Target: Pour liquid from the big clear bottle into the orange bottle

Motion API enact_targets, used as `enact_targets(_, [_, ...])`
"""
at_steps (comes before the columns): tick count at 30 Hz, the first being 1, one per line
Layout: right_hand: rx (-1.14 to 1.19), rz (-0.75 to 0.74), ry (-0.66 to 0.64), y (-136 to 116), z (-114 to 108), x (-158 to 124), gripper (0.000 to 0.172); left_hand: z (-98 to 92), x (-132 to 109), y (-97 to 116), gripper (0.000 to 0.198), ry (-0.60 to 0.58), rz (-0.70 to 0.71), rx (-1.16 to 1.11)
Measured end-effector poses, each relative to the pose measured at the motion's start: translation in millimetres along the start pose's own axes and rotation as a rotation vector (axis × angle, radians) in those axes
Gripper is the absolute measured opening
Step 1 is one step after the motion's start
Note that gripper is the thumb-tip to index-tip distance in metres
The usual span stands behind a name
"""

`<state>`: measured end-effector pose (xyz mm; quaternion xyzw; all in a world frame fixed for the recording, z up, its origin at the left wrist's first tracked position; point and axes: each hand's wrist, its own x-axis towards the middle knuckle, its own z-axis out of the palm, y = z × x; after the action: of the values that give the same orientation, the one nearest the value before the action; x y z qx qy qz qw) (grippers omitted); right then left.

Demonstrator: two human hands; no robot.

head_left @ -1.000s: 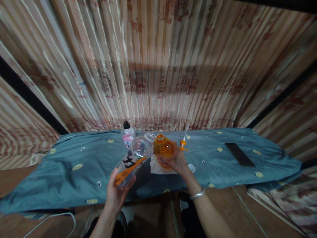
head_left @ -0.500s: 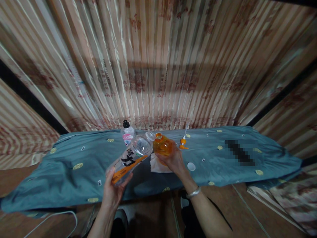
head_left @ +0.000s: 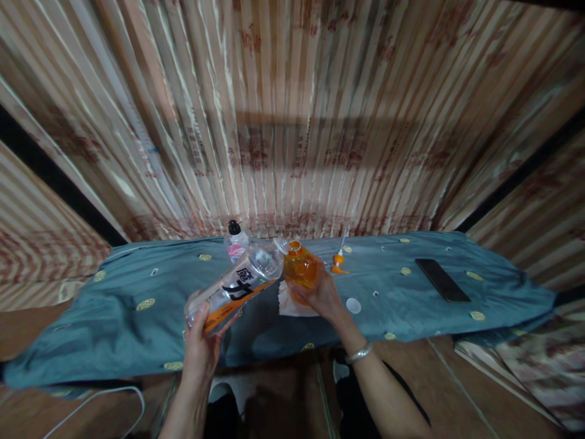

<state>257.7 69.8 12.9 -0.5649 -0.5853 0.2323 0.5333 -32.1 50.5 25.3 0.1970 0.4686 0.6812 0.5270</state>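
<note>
My left hand (head_left: 203, 335) is closed around the lower part of a clear plastic bottle (head_left: 240, 286) with an orange and black label. That bottle leans over to the right, its mouth close against the open mouth of an orange see-through bottle (head_left: 300, 268). My right hand (head_left: 320, 289) grips the orange bottle, which tilts slightly left. Whether the two mouths touch, I cannot tell. Beneath the orange bottle lies a pale cloth or tissue (head_left: 292, 306). An orange pump head with a clear tube (head_left: 338, 261) rests just beyond my right hand.
A clear bottle with a black cap and pink label (head_left: 235, 244) stands behind the left bottle. To the right are a white round lid (head_left: 353, 305) and a dark phone (head_left: 442, 280). Everything lies on a teal cloth-covered surface (head_left: 123, 329), with a striped curtain (head_left: 292, 183) behind.
The bottle in my left hand has tipped further toward level, its base swinging left and up. My right hand and the orange bottle have hardly moved.
</note>
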Motion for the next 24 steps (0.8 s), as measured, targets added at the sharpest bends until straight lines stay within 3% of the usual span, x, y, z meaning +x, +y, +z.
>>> enact_targets(4, [-0.005,-0.022,-0.098,1,-16,3,0.083,0.3,-2,3,0.062,-0.003,0.026,0.004])
enact_targets(10, [0.021,0.018,-0.133,6,-27,9,0.095,-3.8,-2,3,0.068,-0.021,0.044,0.002])
enact_targets(18, [-0.009,0.061,-0.114,6,-28,8,0.071,-21.3,8,3,0.076,-0.101,0.043,0.003])
enact_targets(24, [0.021,0.055,-0.078,10,-26,6,0.069,-14.7,5,6,0.081,-0.099,0.070,0.009])
